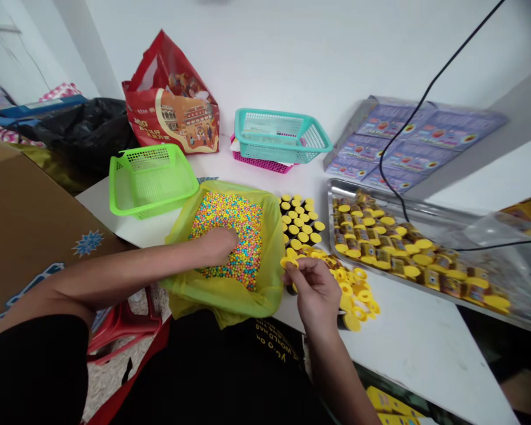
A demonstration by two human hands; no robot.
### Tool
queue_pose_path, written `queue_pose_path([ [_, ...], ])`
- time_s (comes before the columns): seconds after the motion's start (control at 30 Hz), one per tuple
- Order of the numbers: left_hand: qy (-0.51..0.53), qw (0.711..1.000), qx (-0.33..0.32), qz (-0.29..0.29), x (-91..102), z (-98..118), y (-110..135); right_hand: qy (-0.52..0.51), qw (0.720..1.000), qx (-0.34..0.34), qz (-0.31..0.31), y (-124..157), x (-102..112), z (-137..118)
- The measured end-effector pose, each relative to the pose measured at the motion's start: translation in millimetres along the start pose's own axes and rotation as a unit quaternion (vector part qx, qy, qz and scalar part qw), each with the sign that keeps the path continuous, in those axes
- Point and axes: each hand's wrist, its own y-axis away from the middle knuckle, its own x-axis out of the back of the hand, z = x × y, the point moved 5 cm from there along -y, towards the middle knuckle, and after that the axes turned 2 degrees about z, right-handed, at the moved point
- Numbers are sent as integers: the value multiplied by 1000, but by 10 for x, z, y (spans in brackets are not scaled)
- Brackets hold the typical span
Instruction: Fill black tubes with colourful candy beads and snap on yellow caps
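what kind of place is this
Probably a small hand-packing workroom: a steel tray of yellow-capped tubes, a yellow plastic bag of coloured beads, and printed card sheets.

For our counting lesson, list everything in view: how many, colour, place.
White table: one, white, under most things
Beads: many, mixed pastel colours, in the plastic bag
Plastic bag: one, yellow, on the table
Capped containers: many, yellow caps, right of the bag
Loose caps: many, yellow, below the containers
Metal tray: one, silver, at right, holding capped containers
Printed cards: many, blue, behind the tray
Green basket: one, green, left of the bag
Teal basket: one, teal, on a pink basket
Pink basket: one, pink, under the teal basket
Red printed bag: one, red, behind the green basket
Black bag: one, black, far left
Carton: one, brown, at left
Left hand: one, in the beads
Right hand: one, pinching a yellow cap
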Motion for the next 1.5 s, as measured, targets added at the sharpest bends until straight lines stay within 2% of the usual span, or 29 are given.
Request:
queue_pose_path([
  [0.17, 59, 998, -12, 30, 44, 27, -46, -1, 1000, -8, 3, -10, 52, 5],
  [0.27, 95, 994, -1, 61, 135, 32, 54, -16, 1000, -10, -21, -18, 23, 18],
  [0.33, 156, 982, -2, 107, 208, 62, 173, -22, 999, -3, -38, -21, -37, 5],
  [0.37, 207, 969, -8, 136, 243, 85, 244, -22, 999, 2, -47, -23, -77, -8],
  [0.43, 333, 923, -20, 192, 288, 134, 390, -22, 998, 8, -64, -31, -181, -41],
  [0.5, 443, 871, -22, 211, 274, 186, 513, -34, 995, 2, -89, -43, -306, -69],
  [0.57, 502, 837, -13, 220, 236, 231, 611, -65, 991, -27, -116, -58, -433, -82],
  [0.63, 495, 833, -2, 249, 217, 259, 698, -114, 980, -74, -143, -69, -541, -91],
  [0.73, 404, 856, 9, 322, 226, 275, 810, -180, 953, -154, -187, -61, -658, -121],
  [0.83, 328, 871, 19, 366, 213, 270, 863, -229, 923, -204, -232, -24, -743, -179],
  [0.9, 303, 876, 27, 374, 190, 258, 862, -240, 916, -208, -245, 1, -790, -204],
  [1.03, 308, 874, 45, 374, 155, 239, 831, -180, 950, -132, -221, 13, -850, -212],
  [1.13, 339, 860, 43, 380, 148, 257, 810, -121, 960, -90, -235, 14, -890, -194],
  [1.3, 440, 827, 67, 344, 77, 296, 755, -99, 966, -90, -220, -37, -856, -140],
  [1.4, 493, 804, 82, 320, 40, 309, 732, -114, 965, -113, -206, -26, -861, -97],
  [1.5, 511, 795, 89, 315, 39, 302, 725, -129, 961, -148, -192, 21, -893, -61],
])
